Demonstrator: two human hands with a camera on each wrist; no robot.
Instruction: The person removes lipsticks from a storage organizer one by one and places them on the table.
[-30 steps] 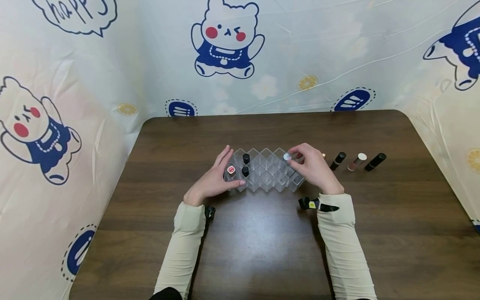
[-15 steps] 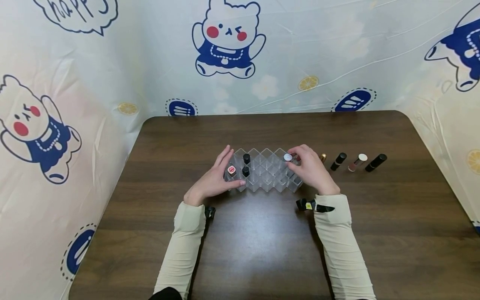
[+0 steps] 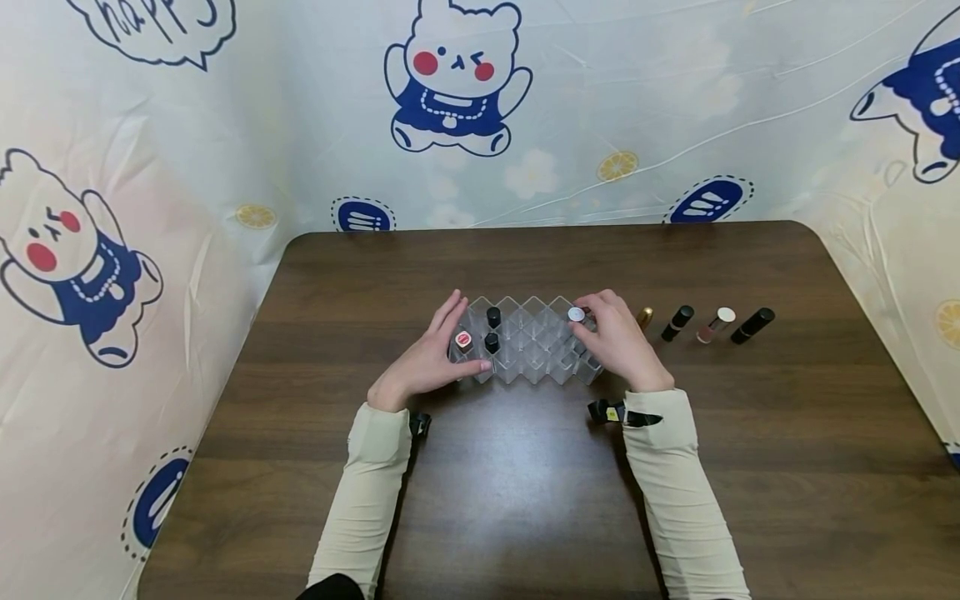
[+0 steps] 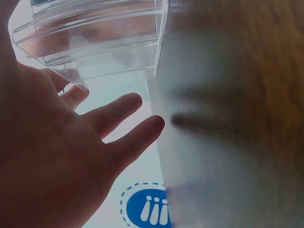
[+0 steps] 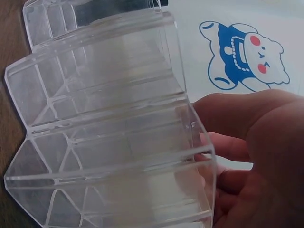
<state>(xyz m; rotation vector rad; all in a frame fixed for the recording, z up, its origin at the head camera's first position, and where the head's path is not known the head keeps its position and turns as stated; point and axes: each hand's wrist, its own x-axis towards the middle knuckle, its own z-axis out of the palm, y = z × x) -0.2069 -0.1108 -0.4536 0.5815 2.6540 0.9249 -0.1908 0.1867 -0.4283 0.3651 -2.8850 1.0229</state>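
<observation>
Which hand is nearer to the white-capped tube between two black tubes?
Right hand: it is left of that tube; left hand is farther left, at the clear organizer.

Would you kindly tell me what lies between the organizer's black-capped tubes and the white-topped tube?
Only unfilled compartments of the clear organizer, as the head view shows.

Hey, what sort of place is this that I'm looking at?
Likely a makeshift indoor recording booth. A bear-print sheet hangs behind a dark wood-grain table and along both its sides, and a black strapped-on device at the right wrist looks like a camera.
</observation>
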